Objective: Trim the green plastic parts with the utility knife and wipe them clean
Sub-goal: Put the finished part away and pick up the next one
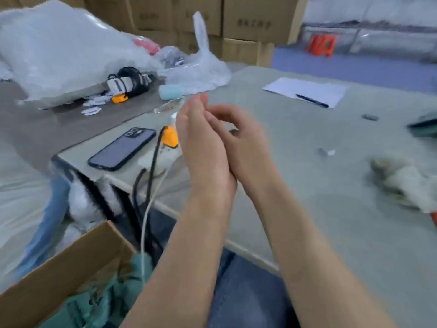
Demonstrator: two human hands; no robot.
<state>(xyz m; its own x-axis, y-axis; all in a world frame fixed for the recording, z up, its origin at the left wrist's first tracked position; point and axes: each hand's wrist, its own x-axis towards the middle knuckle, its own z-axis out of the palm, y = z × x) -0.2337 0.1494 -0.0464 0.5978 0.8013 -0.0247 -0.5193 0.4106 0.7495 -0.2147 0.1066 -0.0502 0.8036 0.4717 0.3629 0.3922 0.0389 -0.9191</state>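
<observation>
Head view: two hands are raised together over the worktop (307, 209), touching at the heels. The left hand (201, 143) is released, its fingers straight and pointing up, its palm turned to the right hand (241, 143). The right hand's fingers curl in against that palm. Blur hides whether they grip anything, so I cannot tell.

One open cardboard box (71, 263) sits at the lower left, below the worktop's edge. It holds a heap of green parts (106, 304), teal-green and matte, too jumbled and blurred to count. One soiled whitish cloth (406, 183) lies crumpled on the worktop to the right, well apart from the hands.

One dark phone (123, 149) lies camera side up near the worktop's left corner. There are two orange plugs: one (171, 138) just beside the left hand and partly hidden behind it, the other (120, 98) farther back. A black cable (153, 162) runs from the nearer plug over the worktop's edge. One sheet of paper (307, 89) carries one pen (312, 100). White plastic bags (59, 50) are piled at the back left, in front of stacked cartons (255, 17).
</observation>
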